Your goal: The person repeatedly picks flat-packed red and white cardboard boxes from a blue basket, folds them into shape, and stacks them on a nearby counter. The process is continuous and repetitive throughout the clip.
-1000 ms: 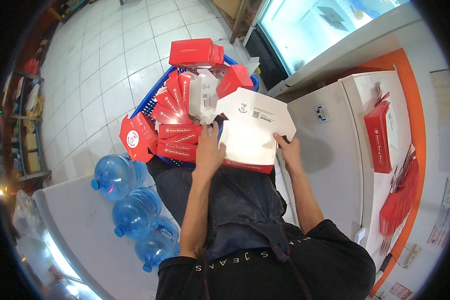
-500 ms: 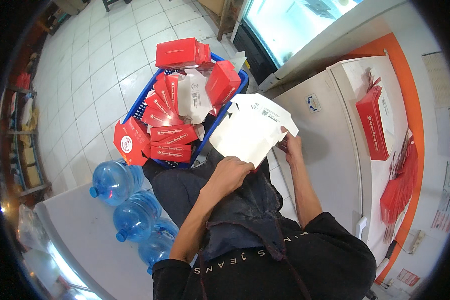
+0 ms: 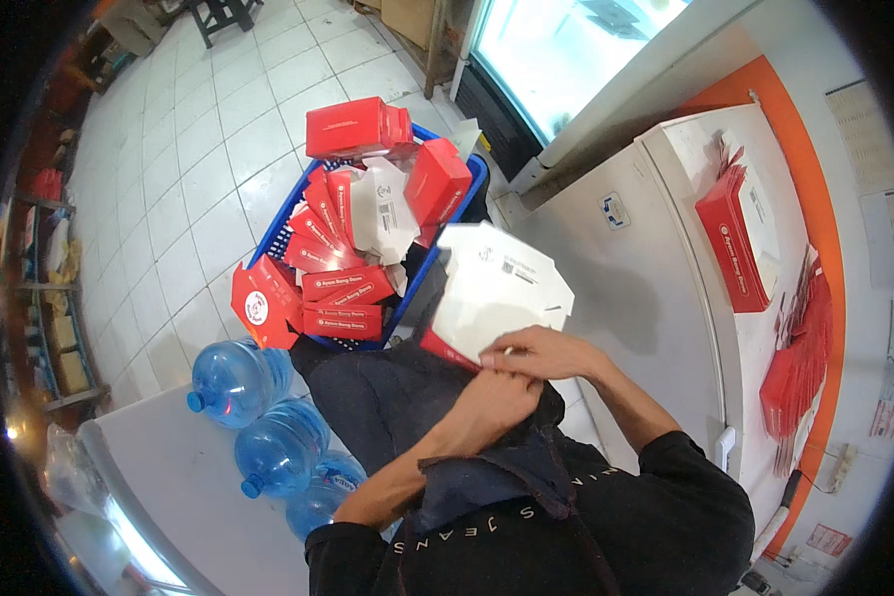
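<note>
A paper food box (image 3: 505,283), white on the upper face and red along its near side, is tilted over my lap, partly folded. At its near edge my right hand (image 3: 544,354) pinches the cardboard from above. Just below, my left hand (image 3: 499,402) is closed against the same edge, touching the right one; its fingertips are partly hidden. To the left, a blue plastic basket (image 3: 399,316) holds several red boxes (image 3: 346,127), some folded up and others with white flaps sticking out. One opened red box (image 3: 266,303) hangs over its near left corner.
Large blue water bottles (image 3: 236,382) stand at the lower left beside a white surface (image 3: 159,447). On my right is a white refrigerator (image 3: 606,268) with stacks of flat red cartons (image 3: 800,358) on it. A glass-door cooler (image 3: 556,60) glows ahead, above white floor tiles (image 3: 199,169).
My right hand has left the box's right side and come to its near edge beside my left hand. The box has tilted, showing its red side, and sits slightly lower in view.
</note>
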Motion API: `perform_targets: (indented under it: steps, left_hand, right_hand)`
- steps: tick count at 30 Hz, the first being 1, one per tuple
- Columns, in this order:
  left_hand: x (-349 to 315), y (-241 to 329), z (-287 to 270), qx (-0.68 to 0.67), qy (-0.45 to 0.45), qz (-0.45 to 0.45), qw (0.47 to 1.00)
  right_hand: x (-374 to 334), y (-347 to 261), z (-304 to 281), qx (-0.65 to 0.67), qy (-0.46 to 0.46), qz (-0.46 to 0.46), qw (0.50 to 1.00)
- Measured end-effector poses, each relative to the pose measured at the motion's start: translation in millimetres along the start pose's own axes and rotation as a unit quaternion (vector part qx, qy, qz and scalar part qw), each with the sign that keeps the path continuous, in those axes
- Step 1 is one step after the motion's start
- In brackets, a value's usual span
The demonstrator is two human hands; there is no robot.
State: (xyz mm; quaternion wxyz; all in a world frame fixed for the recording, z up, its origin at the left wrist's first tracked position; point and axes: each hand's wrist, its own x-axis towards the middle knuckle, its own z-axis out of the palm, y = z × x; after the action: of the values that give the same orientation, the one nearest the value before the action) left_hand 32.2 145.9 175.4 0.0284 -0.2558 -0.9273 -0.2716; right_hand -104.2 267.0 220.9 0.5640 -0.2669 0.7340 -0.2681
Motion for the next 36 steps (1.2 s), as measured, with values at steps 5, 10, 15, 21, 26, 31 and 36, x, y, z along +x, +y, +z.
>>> perform_targets:
  steps: [5,10,15,21,26,31,36]
  left_hand:
    - [-29,12,-49,-0.255,-0.009,0.047,0.966]
    - [-50,-16,-132,-0.476,0.008,0.032,0.879]
    - [-93,-27,-124,-0.441,0.482,-0.037,0.756]
    - [-44,-61,-98,-0.442,0.445,-0.126,0.769]
    - [76,-32,-88,-0.47,0.172,-0.088,0.861]
    - [152,-1,-98,-0.75,0.102,-0.053,0.652]
    - [132,-21,-104,-0.728,0.273,-0.182,0.602]
  right_hand:
    - [-12,6,17,-0.08,-0.067,-0.014,0.994]
    - [-43,23,6,-0.204,0.015,-0.171,0.964]
    - [-164,-65,-80,-0.163,0.162,-0.334,0.914]
    - [-279,-92,-81,-0.155,0.57,-0.341,0.732]
    - [-290,-32,-96,-0.192,0.778,-0.049,0.596]
    - [-248,-29,-80,-0.513,0.634,0.036,0.577]
    - [-204,-25,-49,-0.522,0.597,-0.083,0.604]
